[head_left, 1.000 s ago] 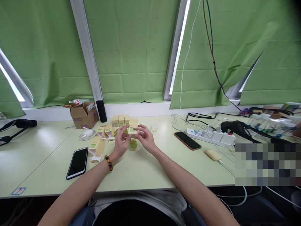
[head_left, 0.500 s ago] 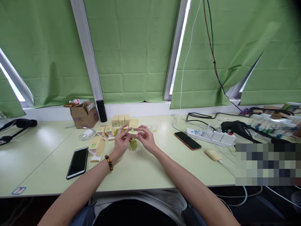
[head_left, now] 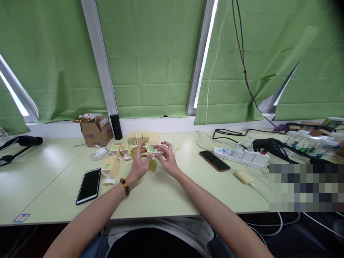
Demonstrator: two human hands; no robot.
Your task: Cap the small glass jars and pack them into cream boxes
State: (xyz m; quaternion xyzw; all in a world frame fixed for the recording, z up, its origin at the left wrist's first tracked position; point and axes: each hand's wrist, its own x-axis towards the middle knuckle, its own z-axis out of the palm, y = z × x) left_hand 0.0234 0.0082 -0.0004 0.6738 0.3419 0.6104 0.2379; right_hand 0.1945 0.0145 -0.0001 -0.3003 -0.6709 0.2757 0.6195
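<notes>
Fingers spread and nothing in them, my left hand (head_left: pixel 139 163) is raised just left of a small kraft-paper box (head_left: pixel 152 147) with a green label. My right hand (head_left: pixel 167 159) has its fingertips at the right edge of this box and appears to grip it. The box's flap stands up at its far end. A small glass jar (head_left: pixel 152 166) with yellow-green contents stands on the table just below the box, between my hands. Other green-filled jars (head_left: pixel 133 152) are partly hidden behind my left fingers.
Opened kraft boxes (head_left: pixel 110 170) lie at the left, beside a dark-screened phone (head_left: pixel 88 186). Closed small boxes (head_left: pixel 138 137) stand in a row at the back. A cardboard carton (head_left: pixel 96 132) and black cylinder (head_left: pixel 116 127) are behind. Rightward are another phone (head_left: pixel 214 160) and a power strip (head_left: pixel 239 156).
My left hand has let go of the small box and opened, moving slightly off it. The box now shows more upright, with only my right hand at it.
</notes>
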